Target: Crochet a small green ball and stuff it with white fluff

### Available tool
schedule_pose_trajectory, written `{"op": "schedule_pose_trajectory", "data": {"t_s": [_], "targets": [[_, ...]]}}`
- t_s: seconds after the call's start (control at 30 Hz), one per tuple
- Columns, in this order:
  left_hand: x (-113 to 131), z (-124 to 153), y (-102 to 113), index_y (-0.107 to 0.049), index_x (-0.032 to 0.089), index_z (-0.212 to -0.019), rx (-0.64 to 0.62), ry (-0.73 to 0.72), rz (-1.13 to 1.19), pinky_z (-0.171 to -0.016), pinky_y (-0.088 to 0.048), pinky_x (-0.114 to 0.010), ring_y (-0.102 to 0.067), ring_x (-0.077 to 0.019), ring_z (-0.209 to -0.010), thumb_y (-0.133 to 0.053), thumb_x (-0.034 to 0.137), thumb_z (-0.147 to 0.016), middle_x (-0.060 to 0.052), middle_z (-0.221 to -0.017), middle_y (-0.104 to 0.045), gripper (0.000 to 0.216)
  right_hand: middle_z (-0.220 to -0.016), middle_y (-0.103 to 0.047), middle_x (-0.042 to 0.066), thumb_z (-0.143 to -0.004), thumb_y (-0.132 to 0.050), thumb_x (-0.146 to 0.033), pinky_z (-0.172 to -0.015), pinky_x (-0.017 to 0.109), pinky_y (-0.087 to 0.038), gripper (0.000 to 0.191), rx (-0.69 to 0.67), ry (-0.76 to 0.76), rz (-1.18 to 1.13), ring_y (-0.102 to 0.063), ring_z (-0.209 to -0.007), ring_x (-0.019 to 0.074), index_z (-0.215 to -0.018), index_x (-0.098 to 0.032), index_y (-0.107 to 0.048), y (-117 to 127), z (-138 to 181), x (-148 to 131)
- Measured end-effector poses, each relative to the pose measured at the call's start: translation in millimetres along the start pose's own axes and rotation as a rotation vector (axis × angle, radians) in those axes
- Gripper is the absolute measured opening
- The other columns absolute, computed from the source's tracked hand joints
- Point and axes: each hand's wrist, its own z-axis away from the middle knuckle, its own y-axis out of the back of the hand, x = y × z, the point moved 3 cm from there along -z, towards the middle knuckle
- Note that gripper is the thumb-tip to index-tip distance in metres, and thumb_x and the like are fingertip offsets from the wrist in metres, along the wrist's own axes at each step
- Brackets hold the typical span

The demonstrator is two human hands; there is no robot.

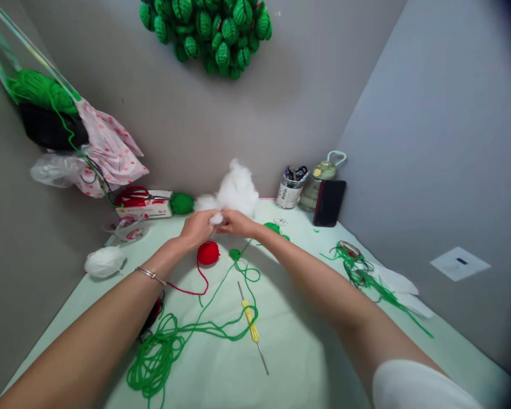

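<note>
Both arms reach to the far side of the table, where my left hand (pixel 199 225) and my right hand (pixel 235 222) come together. Pinched between their fingers is a small tuft of white stuffing (pixel 217 218). Right behind them rises a large fluffy pile of stuffing (pixel 239 190). Below my hands lie a red ball of yarn (pixel 208 253) and a small green crocheted piece (pixel 235 254) with its strand running off. Nearer to me rests a crochet hook (pixel 251 322) with a yellow grip, a green strand looped across it.
Loose green yarn (pixel 155 358) sprawls at the front left. A white yarn ball (pixel 105 262), scissors (pixel 136 196) on a box and a green ball (pixel 181 203) line the left side. A phone (pixel 330 203), pen jar (pixel 289 192) and yarn scraps (pixel 361 272) are on the right.
</note>
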Motion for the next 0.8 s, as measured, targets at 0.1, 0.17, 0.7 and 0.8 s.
{"op": "schedule_pose_trajectory", "data": {"t_s": [0.1,0.17,0.7,0.8], "targets": [[-3,16,12,-0.066,0.017,-0.13,0.036,0.021,0.201,-0.093,-0.061,-0.048,-0.069,-0.0299,-0.113,-0.068,0.038,-0.099,-0.01,-0.133,-0.067,0.037,-0.132,-0.067,0.011,-0.1,-0.067,-0.037,-0.095,0.047,-0.061,0.036,-0.009,-0.062,0.059,-0.069,-0.113,0.0251,-0.13,-0.017,-0.064,-22,-9,7],[-2,30,25,-0.068,0.015,-0.123,0.066,0.033,0.375,-0.088,-0.062,-0.045,-0.071,-0.0275,-0.106,-0.069,0.038,-0.098,-0.008,-0.124,-0.071,0.034,-0.134,-0.066,0.011,-0.1,-0.066,-0.038,-0.096,0.048,-0.061,0.038,-0.008,-0.09,0.09,-0.068,-0.115,0.0256,-0.132,-0.018,-0.063,-28,-11,8],[32,127,26,-0.073,0.022,-0.097,0.167,0.147,1.411,-0.07,-0.058,-0.019,-0.07,-0.0118,-0.073,-0.061,0.001,-0.084,0.002,-0.083,-0.077,0.027,-0.125,-0.062,0.008,-0.099,-0.068,-0.038,-0.082,0.03,-0.055,0.031,0.222,0.387,-0.005,-0.065,-0.09,0.0156,-0.124,-0.023,-0.059,37,122,-148],[47,145,3,-0.073,0.02,-0.102,0.088,0.161,1.473,-0.065,-0.054,-0.019,-0.07,-0.013,-0.074,-0.063,0.001,-0.083,0.001,-0.085,-0.077,0.029,-0.111,-0.064,0.007,-0.1,-0.061,-0.023,-0.077,0.029,-0.05,0.006,0.283,0.408,-0.025,-0.061,-0.09,0.0175,-0.106,-0.021,-0.063,24,144,-156]]}}
